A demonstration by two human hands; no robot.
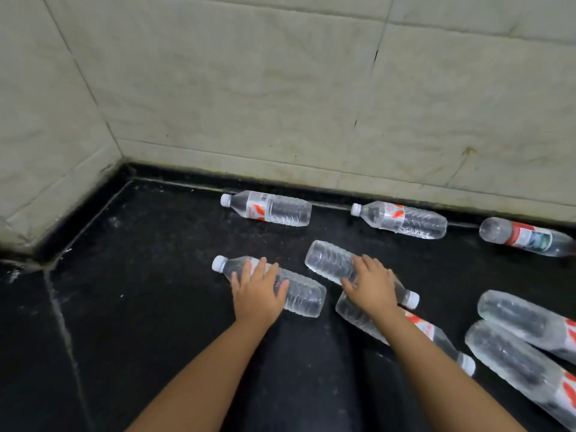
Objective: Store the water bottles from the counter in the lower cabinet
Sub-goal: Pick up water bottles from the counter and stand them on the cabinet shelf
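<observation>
Several clear plastic water bottles lie on their sides on a black stone counter (140, 275). My left hand (258, 291) rests over the middle of one bottle (302, 294) whose white cap points left, fingers curled on it. My right hand (371, 285) lies on a second bottle (330, 260) whose cap points lower right. Under my right forearm lies a third bottle (358, 316). Two bottles with red-and-white labels (268, 208) (402, 219) rest along the back wall. Another with a red label (526, 238) sits at the far right.
Two more bottles (523, 319) (517, 366) lie at the right edge of the view. Pale tiled walls (280, 88) close the counter at the back and left, forming a corner. The counter's left half holds nothing but a seam line.
</observation>
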